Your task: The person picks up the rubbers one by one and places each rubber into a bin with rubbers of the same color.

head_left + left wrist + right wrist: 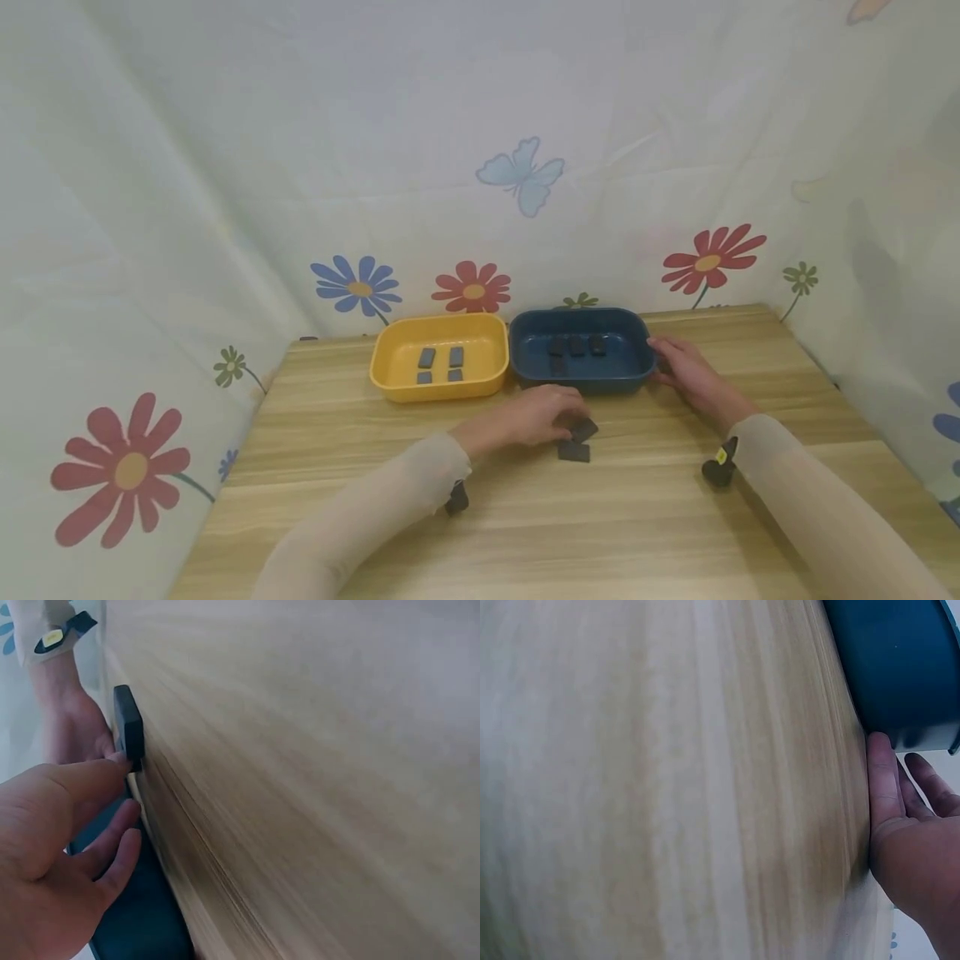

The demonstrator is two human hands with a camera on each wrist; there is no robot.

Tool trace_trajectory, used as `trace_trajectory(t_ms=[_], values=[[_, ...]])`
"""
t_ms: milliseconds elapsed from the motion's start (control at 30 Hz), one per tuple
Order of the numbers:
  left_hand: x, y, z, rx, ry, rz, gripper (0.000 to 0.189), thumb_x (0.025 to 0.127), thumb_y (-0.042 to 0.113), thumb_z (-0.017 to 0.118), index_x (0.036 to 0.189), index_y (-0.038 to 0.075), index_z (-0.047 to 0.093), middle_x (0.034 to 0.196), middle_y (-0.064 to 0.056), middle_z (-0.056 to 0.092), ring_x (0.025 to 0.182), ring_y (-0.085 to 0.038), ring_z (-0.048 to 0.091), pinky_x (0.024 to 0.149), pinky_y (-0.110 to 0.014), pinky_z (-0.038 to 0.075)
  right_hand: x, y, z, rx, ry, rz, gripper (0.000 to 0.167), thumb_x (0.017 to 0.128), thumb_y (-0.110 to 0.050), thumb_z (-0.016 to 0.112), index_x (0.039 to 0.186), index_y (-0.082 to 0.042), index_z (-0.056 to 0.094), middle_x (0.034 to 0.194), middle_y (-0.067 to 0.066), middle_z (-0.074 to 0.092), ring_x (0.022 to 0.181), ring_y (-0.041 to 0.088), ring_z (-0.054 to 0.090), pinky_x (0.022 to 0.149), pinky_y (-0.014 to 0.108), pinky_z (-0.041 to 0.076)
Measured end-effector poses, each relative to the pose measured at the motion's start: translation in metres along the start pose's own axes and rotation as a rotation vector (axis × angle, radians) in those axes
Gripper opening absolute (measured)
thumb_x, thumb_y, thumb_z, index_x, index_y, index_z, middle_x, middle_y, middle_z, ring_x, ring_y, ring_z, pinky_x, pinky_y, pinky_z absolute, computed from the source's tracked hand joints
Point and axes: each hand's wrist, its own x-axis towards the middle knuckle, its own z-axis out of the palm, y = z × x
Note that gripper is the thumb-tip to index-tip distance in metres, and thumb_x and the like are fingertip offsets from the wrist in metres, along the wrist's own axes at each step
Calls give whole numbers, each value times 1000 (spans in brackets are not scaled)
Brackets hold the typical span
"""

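My left hand (542,416) is low over the table in front of the trays, thumb and finger at the edge of a small dark rectangular block (583,430). In the left wrist view the thumb tip meets this block (129,724), and the other fingers curl loosely below. A second dark block (573,451) lies flat just nearer to me. My right hand (690,375) rests against the right end of the blue tray (581,386); in the right wrist view its fingers (883,776) reach straight to the tray's wall.
Several dark blocks (577,345) lie inside the blue tray. Left of it, side by side, stands a yellow tray (442,392) with several grey blocks (456,357). The wooden table (525,533) backs onto a white curtain (420,150) printed with flowers.
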Motion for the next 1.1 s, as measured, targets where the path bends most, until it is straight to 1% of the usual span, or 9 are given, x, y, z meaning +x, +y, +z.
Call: trace_trajectory(t_ms=[167, 300, 400, 500, 633, 733, 867, 933, 1100], values=[[9, -3, 4, -1, -36, 8, 40, 94, 22, 84, 132, 20, 72, 127, 9, 69, 119, -5, 61, 109, -20, 45, 0, -1, 0, 3, -3, 3, 66, 116, -39, 42, 158, 11, 33, 160, 30, 36, 132, 20, 51, 99, 27, 57], [11, -2, 6, -14, -29, -6, 40, 95, 25, 83, 133, 21, 72, 127, 9, 69, 119, -5, 61, 109, -20, 46, 1, -1, 1, 9, -6, 6, 66, 115, -39, 43, 158, 11, 33, 161, 31, 36, 135, 24, 49, 100, 27, 57], [10, 0, 3, -19, -10, -9, 40, 96, 28, 83, 132, 18, 72, 125, 6, 69, 115, -6, 61, 106, -20, 48, 0, -1, 2, 12, -1, 10, 66, 116, -38, 42, 158, 11, 32, 160, 31, 36, 134, 23, 50, 100, 28, 57], [8, 2, -5, -100, 12, -27, 41, 95, 32, 83, 132, 17, 72, 121, 7, 69, 109, -5, 62, 99, -19, 51, 0, -1, 0, 8, 4, 15, 66, 116, -39, 42, 158, 11, 32, 160, 31, 36, 131, 21, 52, 100, 28, 57], [6, 5, -19, -269, 71, -74, 42, 94, 36, 84, 130, 19, 73, 117, 12, 69, 104, -2, 62, 93, -17, 52, 1, 1, -2, 8, 11, 20, 66, 115, -40, 43, 158, 10, 33, 160, 29, 37, 128, 18, 54, 99, 28, 58], [6, 6, -29, -332, 123, -94, 42, 93, 35, 85, 130, 19, 73, 116, 15, 69, 104, -1, 62, 92, -15, 52, 2, 2, -2, 18, 6, 15, 65, 116, -39, 43, 158, 10, 33, 161, 29, 36, 132, 21, 51, 99, 28, 57], [9, 2, -40, -341, 177, -110, 43, 92, 34, 86, 130, 18, 73, 118, 13, 70, 107, -2, 63, 93, -15, 54, 1, 1, -1, 22, -1, 8, 66, 116, -38, 42, 159, 10, 31, 163, 30, 34, 137, 26, 48, 99, 27, 57], [12, -1, -45, -335, 206, -125, 44, 92, 35, 85, 130, 17, 72, 119, 10, 70, 109, -6, 65, 96, -20, 56, 1, 1, -1, 23, 2, 11, 66, 116, -38, 42, 160, 10, 30, 163, 31, 33, 137, 26, 48, 99, 27, 57], [28, -13, -55, -251, 281, -154, 46, 92, 34, 86, 130, 13, 72, 122, 3, 72, 112, -14, 67, 100, -24, 55, 2, 3, -2, 26, 13, 21, 66, 116, -38, 42, 160, 10, 30, 164, 30, 32, 136, 25, 49, 98, 27, 58]])
